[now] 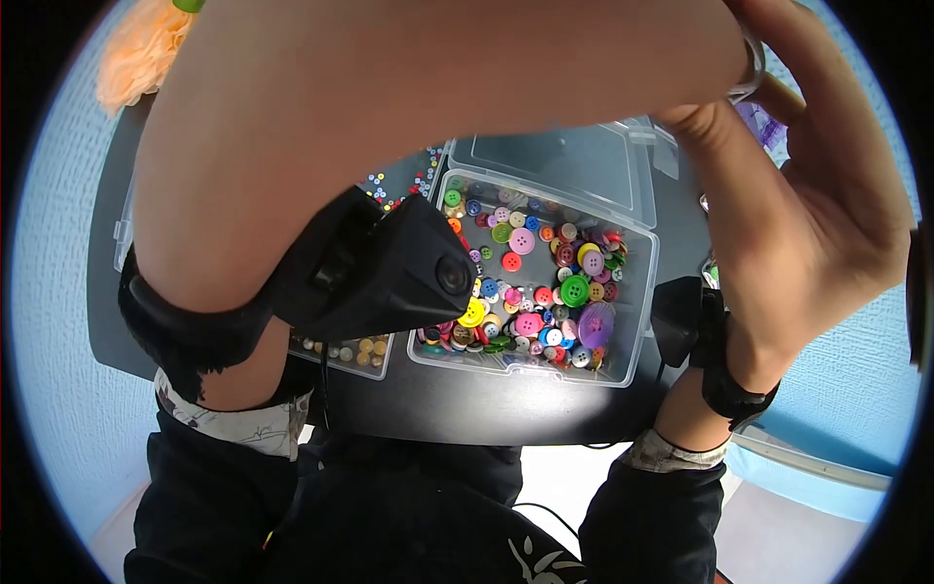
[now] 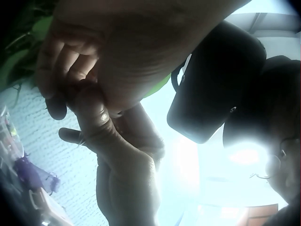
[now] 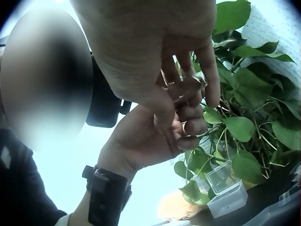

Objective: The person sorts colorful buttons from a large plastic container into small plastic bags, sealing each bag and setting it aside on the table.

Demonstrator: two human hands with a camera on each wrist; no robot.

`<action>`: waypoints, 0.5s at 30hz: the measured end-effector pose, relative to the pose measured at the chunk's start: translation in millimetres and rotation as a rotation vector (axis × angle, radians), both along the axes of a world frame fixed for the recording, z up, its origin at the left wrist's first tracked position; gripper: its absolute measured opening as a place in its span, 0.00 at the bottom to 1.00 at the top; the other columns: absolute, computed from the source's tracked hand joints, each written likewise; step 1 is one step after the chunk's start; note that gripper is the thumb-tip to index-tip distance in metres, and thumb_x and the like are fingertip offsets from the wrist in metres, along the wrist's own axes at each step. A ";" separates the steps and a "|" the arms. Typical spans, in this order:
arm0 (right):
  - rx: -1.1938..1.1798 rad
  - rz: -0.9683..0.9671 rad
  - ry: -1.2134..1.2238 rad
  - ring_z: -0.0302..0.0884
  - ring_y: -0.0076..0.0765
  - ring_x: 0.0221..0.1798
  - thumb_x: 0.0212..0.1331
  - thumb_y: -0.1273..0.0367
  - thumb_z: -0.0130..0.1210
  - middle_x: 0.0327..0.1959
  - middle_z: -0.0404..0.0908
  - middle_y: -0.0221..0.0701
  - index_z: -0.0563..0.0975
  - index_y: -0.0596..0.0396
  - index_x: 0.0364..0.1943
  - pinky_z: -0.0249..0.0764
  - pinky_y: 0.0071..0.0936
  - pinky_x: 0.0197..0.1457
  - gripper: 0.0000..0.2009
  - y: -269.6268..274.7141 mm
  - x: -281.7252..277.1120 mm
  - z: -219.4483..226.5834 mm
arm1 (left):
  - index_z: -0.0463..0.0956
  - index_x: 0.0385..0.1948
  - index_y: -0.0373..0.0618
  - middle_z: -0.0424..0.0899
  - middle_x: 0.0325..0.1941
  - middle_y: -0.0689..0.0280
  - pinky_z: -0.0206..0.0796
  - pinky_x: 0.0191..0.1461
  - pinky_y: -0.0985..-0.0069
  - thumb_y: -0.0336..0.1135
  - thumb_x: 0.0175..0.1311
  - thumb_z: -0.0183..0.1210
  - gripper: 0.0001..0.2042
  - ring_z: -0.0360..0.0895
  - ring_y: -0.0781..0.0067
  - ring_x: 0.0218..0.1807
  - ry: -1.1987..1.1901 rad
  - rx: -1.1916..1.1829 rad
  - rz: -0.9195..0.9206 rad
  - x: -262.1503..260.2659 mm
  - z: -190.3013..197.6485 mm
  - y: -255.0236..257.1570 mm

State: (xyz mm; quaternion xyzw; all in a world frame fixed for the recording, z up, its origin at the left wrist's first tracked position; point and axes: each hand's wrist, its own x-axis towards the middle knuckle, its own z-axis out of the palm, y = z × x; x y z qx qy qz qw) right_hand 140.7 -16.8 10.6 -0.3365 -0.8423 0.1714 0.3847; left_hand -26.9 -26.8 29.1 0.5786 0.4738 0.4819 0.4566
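Two hands meet beside the button box (image 1: 637, 302). Right hand (image 1: 812, 195): fingers bent, pinching clear piece (image 1: 755, 68). Left hand (image 1: 438, 68): fingers curled, grip can't tell.

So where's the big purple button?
In the head view, the big purple button sits toward the right in the clear button box, beside a green one.

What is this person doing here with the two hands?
A person holds the left hand and right hand close together, raised above a dark table. Their fingers meet around a small, clear, shiny thing; I cannot tell exactly what it is or which hand grips it. Below, a clear box stands open, holding many colorful buttons. Smaller beads lie in a container beside it.
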 end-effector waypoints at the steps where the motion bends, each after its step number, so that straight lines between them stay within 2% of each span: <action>1: -0.002 0.001 -0.005 0.78 0.26 0.27 0.49 0.77 0.65 0.26 0.85 0.34 0.85 0.64 0.36 0.73 0.22 0.30 0.09 1.2 -1.9 -0.4 | 0.79 0.38 0.31 0.83 0.30 0.66 0.72 0.32 0.85 0.18 0.56 0.59 0.08 0.79 0.85 0.30 -0.001 -0.002 -0.001 -0.6 0.7 0.6; 9: -0.008 -0.004 -0.028 0.77 0.25 0.27 0.48 0.76 0.66 0.27 0.85 0.34 0.85 0.63 0.37 0.73 0.22 0.30 0.10 1.6 3.6 0.8 | 0.78 0.38 0.31 0.83 0.30 0.66 0.72 0.32 0.85 0.17 0.56 0.59 0.08 0.78 0.86 0.29 0.010 -0.008 -0.022 1.3 6.2 0.4; 15: 0.004 -0.056 0.023 0.77 0.25 0.27 0.47 0.76 0.66 0.27 0.85 0.33 0.85 0.63 0.37 0.72 0.22 0.31 0.10 2.1 33.3 5.1 | 0.78 0.37 0.31 0.83 0.29 0.66 0.72 0.31 0.85 0.17 0.56 0.59 0.08 0.78 0.86 0.29 0.086 0.005 -0.085 18.5 25.3 8.0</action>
